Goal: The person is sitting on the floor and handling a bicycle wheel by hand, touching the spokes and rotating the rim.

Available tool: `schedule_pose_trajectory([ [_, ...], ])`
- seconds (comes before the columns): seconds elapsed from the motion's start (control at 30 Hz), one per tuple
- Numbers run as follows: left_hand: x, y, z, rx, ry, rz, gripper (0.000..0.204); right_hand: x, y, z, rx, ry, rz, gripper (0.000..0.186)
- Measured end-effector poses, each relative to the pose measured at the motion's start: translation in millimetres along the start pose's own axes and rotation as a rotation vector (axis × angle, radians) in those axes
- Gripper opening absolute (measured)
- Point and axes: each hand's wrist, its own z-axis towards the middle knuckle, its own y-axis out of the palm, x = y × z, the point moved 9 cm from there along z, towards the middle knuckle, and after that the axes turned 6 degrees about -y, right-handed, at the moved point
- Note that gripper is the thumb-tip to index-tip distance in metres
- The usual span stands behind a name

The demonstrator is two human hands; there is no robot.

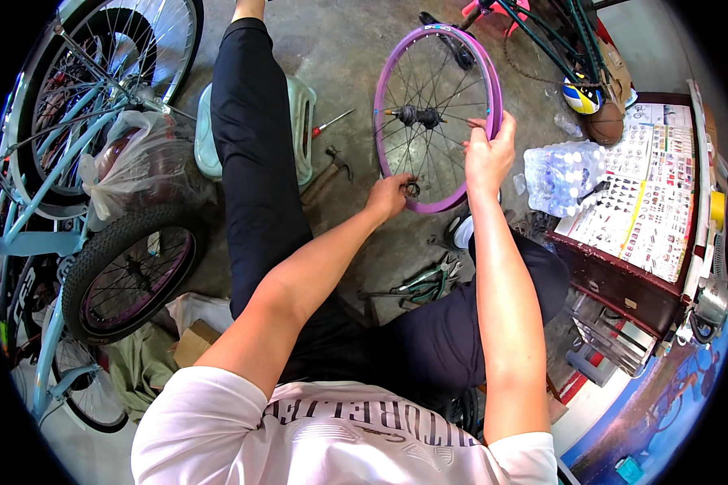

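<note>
A bicycle wheel with a purple rim (379, 97), dark spokes and a black hub (419, 116) stands tilted in front of me, without a tyre. My right hand (491, 156) is closed around the right side of the rim. At the rim's lower left, my left hand (389, 196) pinches a small round dark tool (412, 190), which looks like a spoke wrench, against the spoke ends. Its exact contact with a spoke is too small to make out.
A hammer (328, 171) and a red-handled screwdriver (332, 122) lie left of the wheel by a pale green stool (205, 137). Pliers (433, 279) lie below it. Bottled water (564, 178) sits right, beside a dark red cabinet (615, 297). Bicycles (65, 182) and a fat-tyred wheel (81, 283) crowd the left.
</note>
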Motion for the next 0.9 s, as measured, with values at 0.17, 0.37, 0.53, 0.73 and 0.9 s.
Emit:
schedule_pose_trajectory([
  [0.17,4,8,8,-0.184,-0.007,-0.005,0.033,0,-1,1,-0.017,0.072,0.043,0.041],
  [0.37,15,16,10,-0.29,0.029,0.08,0.038,-9,-1,-1,-0.058,0.044,0.009,0.04],
  [0.53,23,15,14,-0.304,0.184,0.059,0.035,-7,5,5,-0.058,-0.03,-0.04,0.039],
  [0.73,17,18,18,-0.435,0.112,0.059,0.035,-11,5,1,-0.068,0.027,-0.046,0.038],
  [0.9,21,15,16,-0.425,0.189,0.024,0.03,-11,6,1,-0.053,0.039,-0.033,0.037],
])
